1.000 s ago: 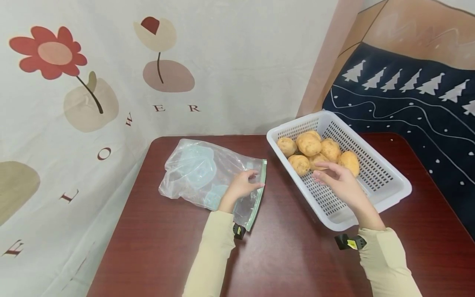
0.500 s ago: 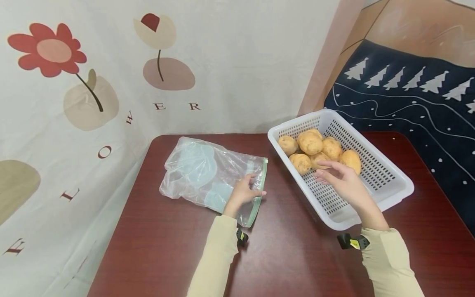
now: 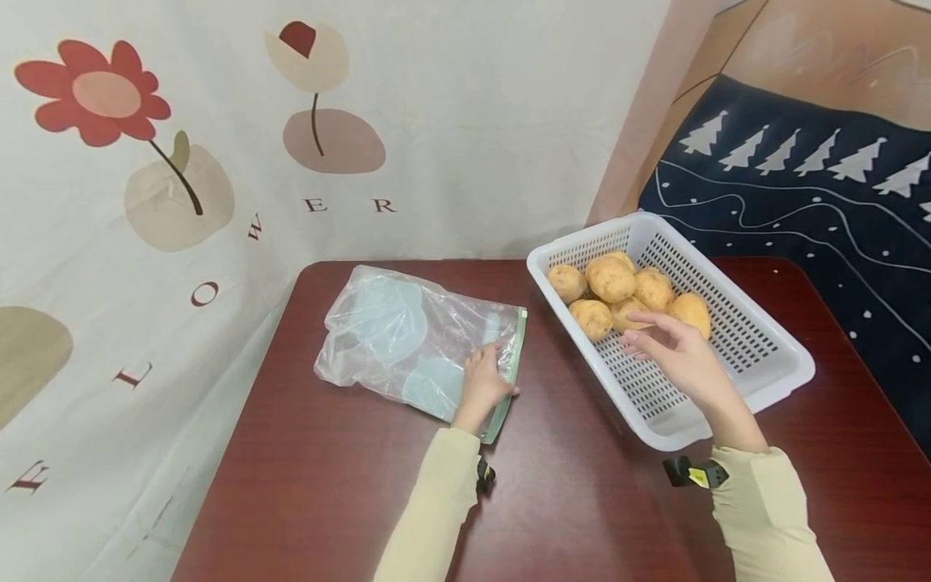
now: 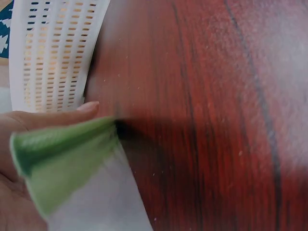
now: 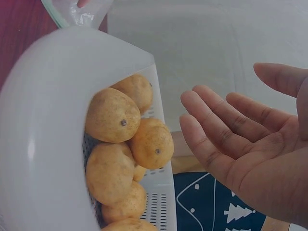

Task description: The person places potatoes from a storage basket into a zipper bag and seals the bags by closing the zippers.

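Observation:
A clear zip bag (image 3: 444, 323) with pale blue patches and a green zip edge (image 4: 67, 149) lies on the table. My left hand (image 3: 482, 384) is over its zip end, fingers relaxed and thumb reaching past the green edge. In the left wrist view, the bag's corner partly covers that hand (image 4: 21, 163). To the right stands a white perforated basket (image 3: 789, 368) with several potatoes (image 3: 611, 279) gathered at its far end. Above the basket hovers my right hand (image 3: 684, 360). The right wrist view shows this hand (image 5: 250, 134) palm visible, fingers loosely bent, holding nothing, apart from the potatoes (image 5: 113, 115).
The dark red wooden table (image 3: 327, 485) carries the bag on the left and the basket on the right. A pale cloth printed with flowers and letters (image 3: 451, 121) hangs behind. Dark fabric with white trees (image 3: 793, 194) is at the right.
My left hand has shifted nearer and slightly right along the bag's zip edge, its thumb and fingers lower. My right hand stays over the basket. The head view has shifted slightly.

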Available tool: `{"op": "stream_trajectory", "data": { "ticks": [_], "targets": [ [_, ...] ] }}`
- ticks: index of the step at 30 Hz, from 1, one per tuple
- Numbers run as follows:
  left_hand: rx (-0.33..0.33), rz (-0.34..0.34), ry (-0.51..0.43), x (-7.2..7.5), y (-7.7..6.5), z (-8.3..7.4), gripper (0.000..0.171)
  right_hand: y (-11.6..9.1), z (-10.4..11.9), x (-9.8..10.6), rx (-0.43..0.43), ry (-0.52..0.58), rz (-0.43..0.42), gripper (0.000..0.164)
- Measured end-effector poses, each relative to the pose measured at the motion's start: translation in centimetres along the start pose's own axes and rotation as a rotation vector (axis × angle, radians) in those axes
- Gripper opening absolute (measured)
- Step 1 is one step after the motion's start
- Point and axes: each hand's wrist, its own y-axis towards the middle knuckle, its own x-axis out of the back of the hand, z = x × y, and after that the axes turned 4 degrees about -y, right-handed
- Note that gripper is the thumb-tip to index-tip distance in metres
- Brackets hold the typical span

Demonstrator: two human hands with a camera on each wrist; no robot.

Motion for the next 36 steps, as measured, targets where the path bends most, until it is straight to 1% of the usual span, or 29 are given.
{"op": "stream_trajectory", "data": {
  "ticks": [5,8,11,15,18,22,25,31,36],
  "targets": [
    [0.018,-0.008,0.137,-0.5,-0.1,-0.6,0.078,0.0,0.1,0.1,-0.005,-0.010,0.003,0.043],
    [0.023,-0.024,0.171,-0.8,-0.1,-0.8,0.077,0.0,0.2,0.1,0.001,-0.008,0.001,0.042],
    [0.016,-0.046,0.171,-0.9,-0.2,-0.7,0.076,0.0,0.2,0.1,0.007,-0.005,-0.002,0.042],
    [-0.017,-0.065,0.174,-1.0,-0.4,-0.7,0.074,0.0,0.1,0.2,0.011,-0.003,-0.003,0.042],
    [-0.015,-0.057,0.150,-0.9,-0.5,-0.7,0.075,0.0,0.0,0.2,0.011,-0.003,-0.004,0.041],
    [-0.001,-0.028,0.127,-0.8,-0.6,-0.8,0.074,0.0,-0.2,0.2,0.015,0.002,-0.010,0.041],
    [-0.009,-0.030,0.115,-0.7,-0.7,-0.8,0.070,0.0,-0.2,0.3,0.017,0.011,-0.010,0.042],
    [-0.035,-0.077,0.064,-0.4,-1.0,-0.7,0.058,0.0,-0.2,0.3,0.018,0.006,-0.001,0.043],
    [-0.033,-0.116,0.047,-0.4,-1.1,-0.4,0.047,0.0,-0.1,0.4,0.035,0.018,-0.002,0.042]
  ]
}}
